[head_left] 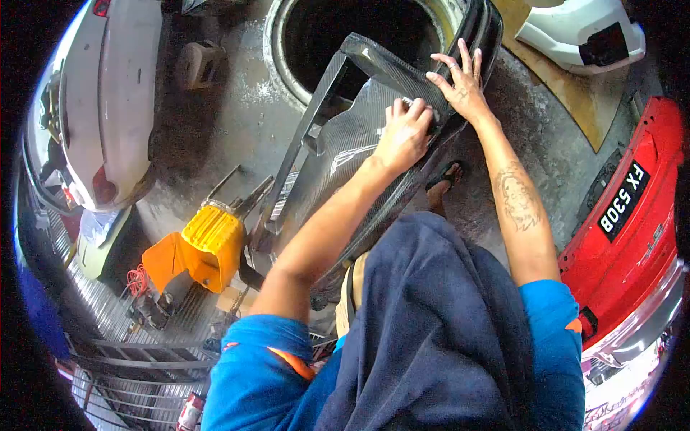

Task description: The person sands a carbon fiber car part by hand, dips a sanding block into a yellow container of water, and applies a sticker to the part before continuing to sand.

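A large black panel with a woven, carbon-like surface [352, 133] lies slanted in front of me, its far end over a round, dark-centred ring [278, 54]. My left hand [406, 135] presses on the panel's upper part with its fingers curled together; a small pale thing shows at the fingertips, too hidden to name. To the right, my right hand [463, 85] rests near the panel's raised far edge, fingers spread and holding nothing. White streaks of reflected light show on the panel below my left hand.
A yellow-orange plastic object [212, 237] stands at the left on the floor. White car body parts [126, 93] are at the far left. A red bumper with a number plate [632, 215] lies at the right, a white part [586, 32] at the upper right. A foot [444, 179] shows below the panel.
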The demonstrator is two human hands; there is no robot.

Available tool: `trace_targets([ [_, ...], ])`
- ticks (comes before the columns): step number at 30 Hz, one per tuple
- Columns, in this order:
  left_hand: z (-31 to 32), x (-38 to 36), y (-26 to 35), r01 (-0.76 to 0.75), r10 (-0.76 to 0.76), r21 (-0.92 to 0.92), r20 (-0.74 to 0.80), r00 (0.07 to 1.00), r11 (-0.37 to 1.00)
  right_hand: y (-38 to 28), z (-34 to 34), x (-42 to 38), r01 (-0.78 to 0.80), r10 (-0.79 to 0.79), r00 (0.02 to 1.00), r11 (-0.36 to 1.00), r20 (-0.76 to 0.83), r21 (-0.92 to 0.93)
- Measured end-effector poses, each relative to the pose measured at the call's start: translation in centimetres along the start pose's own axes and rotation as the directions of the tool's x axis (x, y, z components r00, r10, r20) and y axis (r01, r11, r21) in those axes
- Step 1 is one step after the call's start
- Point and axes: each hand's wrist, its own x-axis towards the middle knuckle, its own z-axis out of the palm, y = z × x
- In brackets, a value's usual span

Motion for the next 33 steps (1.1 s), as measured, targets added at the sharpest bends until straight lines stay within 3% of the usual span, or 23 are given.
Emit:
trace_targets([
  [5, -3.0, -6.7, 0.1, 0.097, -0.097, 0.015, 0.007, 0.995, 0.995, 0.1, 0.4, 0.1, -0.013, 0.012, 1.000, 1.000, 0.017, 0.014],
  [9, -0.7, -2.2, -1.2, 0.167, -0.162, 0.053, -0.092, 0.983, 0.984, 0.4, 0.8, 0.3, -0.033, 0.030, 0.999, 0.998, 0.044, 0.051],
  [11, 0.2, -1.2, -0.4, 0.213, -0.213, -0.015, -0.169, 0.962, 0.977, 1.0, 1.3, 0.5, 0.018, -0.018, 1.000, 1.000, 0.022, 0.024],
  [13, 1.1, -1.9, 1.8, 0.423, -0.407, -0.010, -0.287, 0.867, 0.906, 0.7, 1.5, 0.4, -0.001, 0.003, 1.000, 0.996, -0.025, 0.090],
  [14, 0.9, -3.0, 3.7, 0.408, -0.382, 0.068, -0.236, 0.893, 0.911, 0.0, 0.7, 0.3, -0.091, 0.084, 0.994, 0.990, 0.067, 0.105],
  [16, 1.8, -3.9, 4.2, 0.350, -0.336, 0.000, -0.283, 0.898, 0.937, -0.7, 0.0, 0.6, -0.161, 0.149, 0.975, 0.985, 0.165, 0.062],
  [19, 2.2, -0.9, 0.9, 0.388, -0.357, -0.019, -0.438, 0.825, 0.921, -1.4, -1.1, 1.2, -0.192, 0.186, 0.957, 0.981, 0.222, 0.009],
  [21, 3.2, 2.0, -4.3, 0.585, -0.557, -0.058, -0.394, 0.731, 0.809, -1.6, -1.0, 0.9, -0.193, 0.190, 0.954, 0.981, 0.230, -0.013],
  [23, 3.2, 0.1, -1.5, 0.437, -0.403, -0.061, -0.514, 0.757, 0.897, -1.6, -1.0, 1.0, -0.195, 0.187, 0.954, 0.981, 0.235, 0.012],
  [25, 2.4, -2.2, 3.4, 0.448, -0.440, -0.070, -0.373, 0.817, 0.891, -1.7, -0.8, 0.8, -0.204, 0.193, 0.950, 0.979, 0.245, 0.018],
  [28, 2.1, -2.0, 3.4, 0.430, -0.410, -0.041, -0.394, 0.822, 0.902, -1.8, -0.8, 1.1, -0.171, 0.184, 0.957, 0.982, 0.224, -0.074],
  [30, 1.1, -1.1, 2.2, 0.493, -0.501, -0.109, -0.299, 0.812, 0.863, -2.0, -1.2, 1.3, -0.144, 0.173, 0.955, 0.981, 0.241, -0.133],
  [31, 1.2, -0.2, 0.5, 0.516, -0.546, -0.182, -0.329, 0.770, 0.837, -1.8, -1.2, 1.4, -0.104, 0.143, 0.961, 0.980, 0.238, -0.169],
  [33, 1.7, 1.7, -3.1, 0.578, -0.612, -0.213, -0.382, 0.693, 0.788, -2.0, -1.2, 1.6, 0.105, -0.087, 0.991, 0.976, 0.100, -0.191],
])
